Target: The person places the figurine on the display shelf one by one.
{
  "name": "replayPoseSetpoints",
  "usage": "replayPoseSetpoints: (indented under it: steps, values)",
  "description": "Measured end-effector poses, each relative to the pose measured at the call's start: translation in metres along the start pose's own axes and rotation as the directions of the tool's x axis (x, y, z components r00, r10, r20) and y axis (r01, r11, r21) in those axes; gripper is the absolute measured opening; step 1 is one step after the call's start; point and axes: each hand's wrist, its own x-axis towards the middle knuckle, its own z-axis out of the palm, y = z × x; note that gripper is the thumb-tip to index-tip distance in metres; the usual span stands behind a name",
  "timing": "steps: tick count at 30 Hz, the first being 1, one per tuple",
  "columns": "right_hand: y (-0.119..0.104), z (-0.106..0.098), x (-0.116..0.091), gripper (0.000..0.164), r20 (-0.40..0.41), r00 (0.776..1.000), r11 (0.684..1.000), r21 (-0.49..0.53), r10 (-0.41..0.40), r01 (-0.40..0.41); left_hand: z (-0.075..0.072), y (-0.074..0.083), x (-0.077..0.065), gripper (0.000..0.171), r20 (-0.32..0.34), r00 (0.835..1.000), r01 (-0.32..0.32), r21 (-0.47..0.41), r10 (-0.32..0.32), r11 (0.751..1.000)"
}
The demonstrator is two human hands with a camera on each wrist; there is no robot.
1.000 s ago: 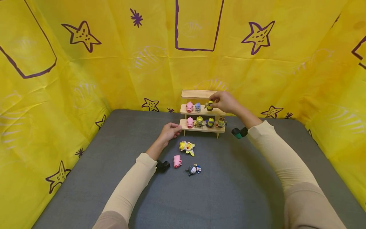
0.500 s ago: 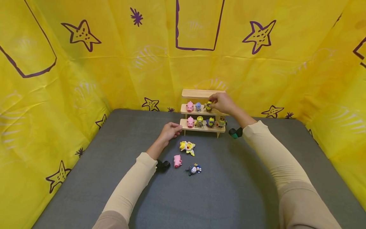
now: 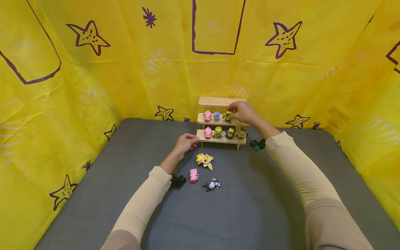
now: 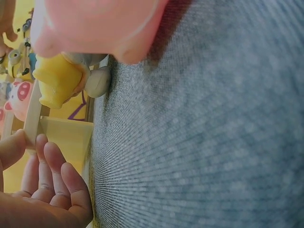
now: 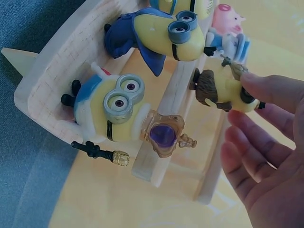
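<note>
A three-tier wooden display shelf (image 3: 215,101) stands at the back of the table. My left hand (image 3: 185,143) pinches the left end of its lowest tier, thumb above and fingers beneath. Over the right part of the middle tier, my right hand (image 3: 245,111) holds a small Minion figure (image 5: 216,88) with a brown skirt between thumb and fingers. To its left on that tier stand a blue figure (image 3: 216,116) and a pink pig (image 3: 207,116). The lowest tier bears another pink pig (image 3: 208,133) and several Minion figures, among them a crowned one (image 5: 118,102) and a blue-caped one (image 5: 161,35).
In front of the shelf, a yellow-and-white figure (image 3: 205,160), a pink pig toy (image 3: 194,175) and a dark figure with a white front (image 3: 211,185) lie on the grey table (image 3: 237,215). Yellow cloth (image 3: 175,80) with purple drawings hangs behind and at both sides.
My right hand has shifted slightly left with the Minion figure, which stays over the middle tier. The left hand keeps its place on the shelf end.
</note>
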Motion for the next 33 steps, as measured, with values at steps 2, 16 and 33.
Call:
replayPoseSetpoints:
  steps: [2, 16, 33]
  values:
    - [-0.001, 0.000, 0.000, 0.035, 0.005, 1.000, 1.000, 0.004, 0.001, -0.001, 0.000, 0.000, 0.000, 0.031, 0.000, 1.000, 0.000, -0.003, 0.000, 1.000]
    - [-0.014, -0.016, -0.019, 0.046, -0.069, 0.997, 0.998, -0.060, -0.031, 0.027, 0.001, 0.001, -0.001, 0.031, 0.000, 1.000, -0.006, -0.019, 0.006, 1.000]
    - [-0.035, 0.028, -0.076, 0.019, -0.026, 0.991, 0.963, 0.234, -0.129, 0.132, 0.000, 0.003, -0.002, 0.032, 0.000, 1.000, 0.014, -0.008, -0.014, 1.000]
